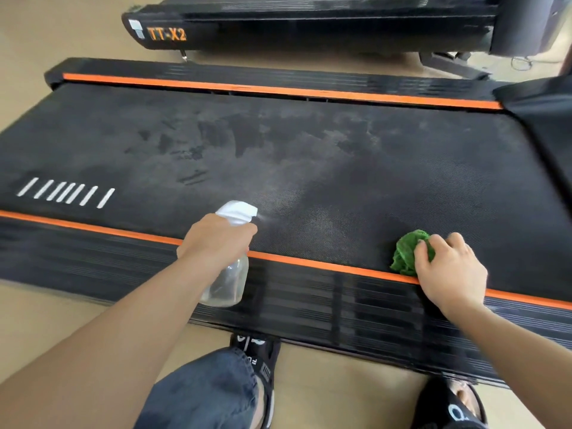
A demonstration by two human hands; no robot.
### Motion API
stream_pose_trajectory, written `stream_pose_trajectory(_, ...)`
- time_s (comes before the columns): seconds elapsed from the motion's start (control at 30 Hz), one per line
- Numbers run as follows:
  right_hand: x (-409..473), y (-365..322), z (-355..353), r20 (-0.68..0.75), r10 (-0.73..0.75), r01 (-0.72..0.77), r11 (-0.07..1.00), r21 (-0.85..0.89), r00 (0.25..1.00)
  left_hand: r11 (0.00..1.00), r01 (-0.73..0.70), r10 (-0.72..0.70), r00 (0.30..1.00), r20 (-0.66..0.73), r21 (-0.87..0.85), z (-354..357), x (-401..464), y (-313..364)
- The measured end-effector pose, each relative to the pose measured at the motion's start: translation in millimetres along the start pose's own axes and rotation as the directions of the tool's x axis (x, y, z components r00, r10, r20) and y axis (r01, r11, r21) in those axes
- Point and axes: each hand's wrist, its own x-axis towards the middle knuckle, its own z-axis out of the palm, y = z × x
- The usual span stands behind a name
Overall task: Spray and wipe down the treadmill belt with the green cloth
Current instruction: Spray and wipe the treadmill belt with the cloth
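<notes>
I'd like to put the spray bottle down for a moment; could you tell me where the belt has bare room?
The treadmill belt lies bare across its middle, from the white stripes over to the motor cover and up to the far orange strip. The near edge is crowded: the left hand holds the spray bottle, and the right hand holds the green cloth.

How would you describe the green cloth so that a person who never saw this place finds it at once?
Start from the wide black treadmill belt framed by two orange stripes. Follow the near orange stripe to the right, to where the right hand rests. The cloth lies bunched under its fingers on the belt's edge, the only bright green thing there.
</notes>
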Motion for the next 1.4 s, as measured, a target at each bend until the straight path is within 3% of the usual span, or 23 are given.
stream_pose_trajectory(0.27, 0, 0, -1, 0.008, -0.005, 0.005, 1.0, -0.004, 1.0, 0.981, 0.035, -0.017, 0.996, 0.092, -0.19, -4, 1, -8)
stream_pose_trajectory(0.53, 0, 0, 0, 0.01, 0.001, -0.001, 1.0, -0.009, 1.0, 0.994, -0.032, 0.051, 0.981, 0.188, -0.103, 15, 1, -1)
stream_pose_trajectory(0.77, 1, -1, 0, 0.011, 0.001, -0.001, 1.0, -0.009, 1.0, 0.961, -0.046, 0.113, 0.965, 0.235, -0.272, 23, -4, 14)
stream_pose_trajectory(1.17, 1, 0, 0, 0.021, 0.006, -0.005, 1.0, -0.018, 1.0, 0.968, 0.051, -0.076, 0.993, -0.091, -0.247, -9, 16, 0)
stream_pose_trajectory(1.4, 0, -2, -2, 0.032, 0.008, -0.007, 1.0, -0.024, 0.999, 0.945, 0.077, -0.128, 0.981, -0.144, -0.318, -22, 19, -10)
